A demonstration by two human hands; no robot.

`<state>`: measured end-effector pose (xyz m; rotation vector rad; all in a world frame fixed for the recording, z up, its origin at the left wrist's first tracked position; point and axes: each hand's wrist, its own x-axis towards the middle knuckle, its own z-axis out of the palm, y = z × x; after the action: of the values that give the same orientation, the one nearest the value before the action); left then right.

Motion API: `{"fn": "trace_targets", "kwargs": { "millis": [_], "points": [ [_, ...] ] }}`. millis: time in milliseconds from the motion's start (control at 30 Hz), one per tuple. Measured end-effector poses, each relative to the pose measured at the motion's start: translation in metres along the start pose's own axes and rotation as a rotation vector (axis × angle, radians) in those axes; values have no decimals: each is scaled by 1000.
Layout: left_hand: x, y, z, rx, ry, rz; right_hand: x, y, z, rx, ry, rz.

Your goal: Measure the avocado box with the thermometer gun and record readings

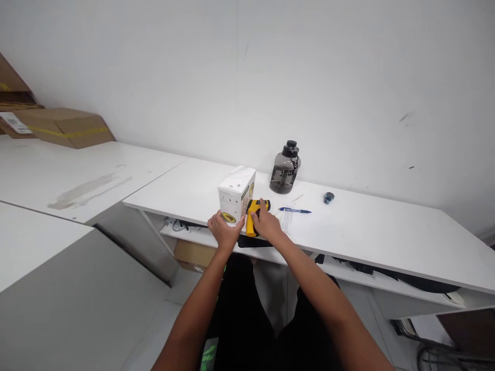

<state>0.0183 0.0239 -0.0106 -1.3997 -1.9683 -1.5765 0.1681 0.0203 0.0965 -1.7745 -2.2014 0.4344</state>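
Near the front edge of the white desk stands a white printed cardboard box (234, 188) with yellow, round pictures on its sides. My left hand (225, 230) grips the lower front of it, thumb on one side and fingers on the other. Just to the right, against or very close to the box, is a yellow and black pistol-shaped handheld device (252, 225) with its handle pointing toward me. Fingers of my right hand (266, 221) are closed over its upper part and side. Its exact kind cannot be made out.
A dark water bottle (284, 172) stands behind, close to the wall. A blue pen (295, 210) lies beside a printed paper (286, 221); farther right is a small dark blue object (328, 197). Cardboard boxes (73, 126) sit far left. Below the desktop runs a shelf (201, 236) with items.
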Motion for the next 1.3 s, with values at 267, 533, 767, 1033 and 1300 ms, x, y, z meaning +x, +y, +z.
{"fn": "trace_targets", "kwargs": {
  "millis": [267, 533, 767, 1033, 1300],
  "points": [
    [1, 0, -1, 1, 8, 1, 10, 126, -37, -271, 116, 199],
    [2, 2, -4, 19, -2, -19, 15, 154, -37, 19, 303, 21],
    [2, -1, -2, 15, -9, -34, 3, 138, -23, 717, 367, 34],
    [0, -5, 0, 43, -20, -17, 4, 139, -15, 660, 368, 81],
    [0, -2, -3, 41, -54, -28, 4, 143, -15, 757, 348, 81]
  ]
}}
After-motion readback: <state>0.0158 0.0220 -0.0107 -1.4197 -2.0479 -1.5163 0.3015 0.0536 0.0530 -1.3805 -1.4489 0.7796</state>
